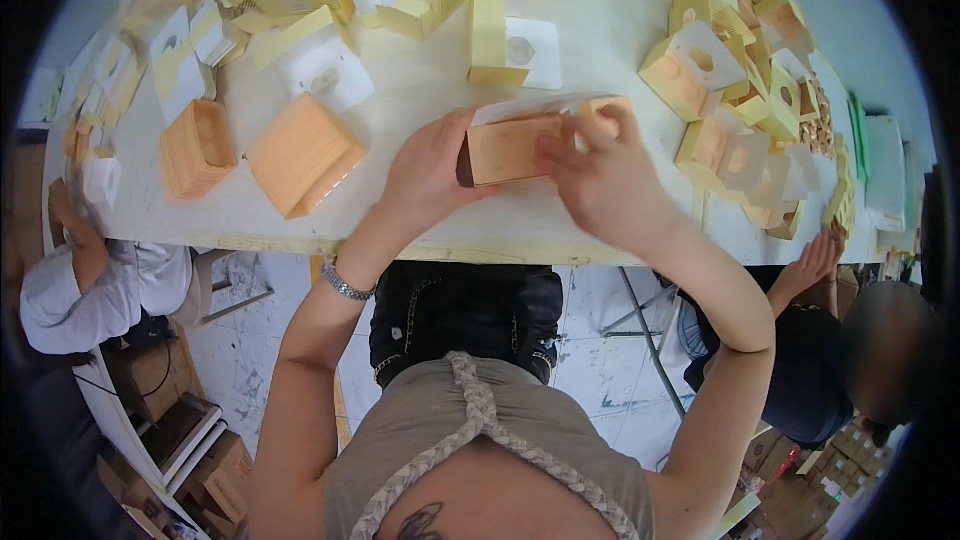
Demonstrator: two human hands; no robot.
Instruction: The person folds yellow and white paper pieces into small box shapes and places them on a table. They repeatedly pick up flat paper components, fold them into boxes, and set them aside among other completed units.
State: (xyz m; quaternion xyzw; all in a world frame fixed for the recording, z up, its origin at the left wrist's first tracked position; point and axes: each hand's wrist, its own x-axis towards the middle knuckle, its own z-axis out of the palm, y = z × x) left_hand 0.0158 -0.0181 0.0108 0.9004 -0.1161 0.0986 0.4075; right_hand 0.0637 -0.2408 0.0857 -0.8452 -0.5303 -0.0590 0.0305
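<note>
A small carton box (512, 147) with an orange-tan front and a white flap along its top is held above the near edge of the table. My left hand (432, 162) wraps around its left end, closed on it. At the right end, my right hand (608, 170) has its fingers curled and pressed onto the box, slightly blurred by motion. An orange piece (612, 112) shows behind those fingers; its exact shape is hidden. To the left lie two stacks of nested orange trays, an upright stack (192, 152) and a tilted stack (300, 155).
Yellow boxes with white, round-holed lids (500, 45) spread across the far side of the white table (420, 70). More boxes (700, 70) pile up at the right. One person's arm (80, 240) is at the left edge, another person's hands (815, 260) at the right.
</note>
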